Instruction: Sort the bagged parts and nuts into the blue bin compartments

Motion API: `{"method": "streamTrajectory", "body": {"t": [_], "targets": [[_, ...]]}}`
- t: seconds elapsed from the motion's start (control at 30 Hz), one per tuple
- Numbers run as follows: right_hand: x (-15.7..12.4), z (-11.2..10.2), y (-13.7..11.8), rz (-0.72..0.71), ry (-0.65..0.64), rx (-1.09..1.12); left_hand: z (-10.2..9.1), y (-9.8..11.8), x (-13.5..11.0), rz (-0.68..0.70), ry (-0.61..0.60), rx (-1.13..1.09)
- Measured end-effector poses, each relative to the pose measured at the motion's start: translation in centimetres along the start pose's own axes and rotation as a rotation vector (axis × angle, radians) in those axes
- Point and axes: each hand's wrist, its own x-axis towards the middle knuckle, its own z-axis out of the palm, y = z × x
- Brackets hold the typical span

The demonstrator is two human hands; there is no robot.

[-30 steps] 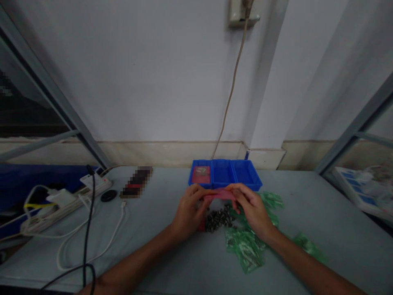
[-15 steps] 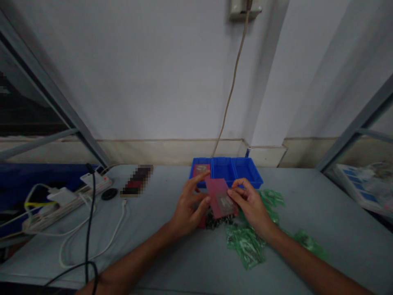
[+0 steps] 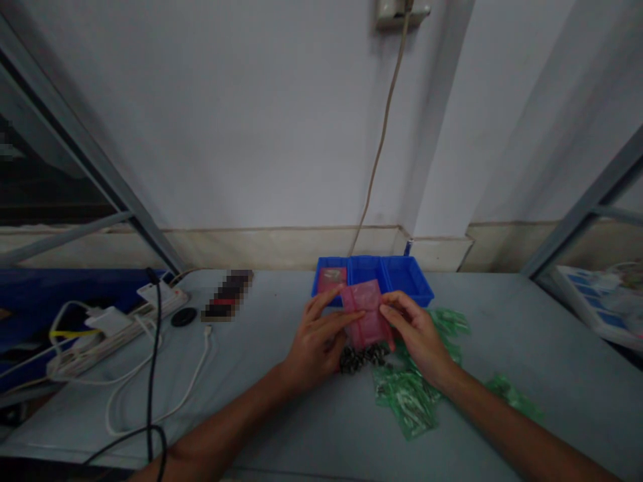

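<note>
Both hands hold a small pink plastic bag upright above the grey table. My left hand pinches its left edge with thumb and fingers. My right hand pinches its right edge. Under the bag lies a pile of small dark metal parts. Green plastic bags are scattered below and to the right of my right hand. Behind the hands stand three joined blue bins; the left one holds a pink bag.
A white power strip with plugs, white cables and a black cable lies at the left. A black round disc and a blurred dark object sit near it. Trays rest at the right.
The pink bag went from flat and edge-on between both hands to tilted, then upright and facing me. Both hands stayed on it above the pile of parts.
</note>
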Motion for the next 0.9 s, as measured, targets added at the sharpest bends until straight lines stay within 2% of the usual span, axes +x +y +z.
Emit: {"method": "streamTrajectory", "body": {"t": [0.13, 0.27, 0.53, 0.67, 0.77, 0.9], "targets": [[-0.1, 0.2, -0.2, 0.022, -0.015, 0.088, -0.3, 0.5, 0.3, 0.063, 0.019, -0.001], [-0.1, 0.0, -0.2, 0.022, -0.014, 0.041, -0.5, 0.7, 0.4, 0.081, 0.017, -0.037], [0.2, -0.3, 0.3, -0.010, 0.022, -0.034, -0.1, 0.9, -0.3, -0.084, -0.050, -0.221], [0.4, 0.0, 0.4, 0.011, -0.008, -0.024, 0.1, 1.0, -0.6, -0.061, -0.081, -0.236], [0.4, -0.1, 0.4, 0.013, 0.020, 0.026, 0.3, 0.6, -0.7, -0.024, -0.103, -0.229], [0.4, -0.4, 0.4, 0.020, 0.043, -0.021, 1.0, -0.4, -1.0, -0.020, -0.048, -0.190]]}}
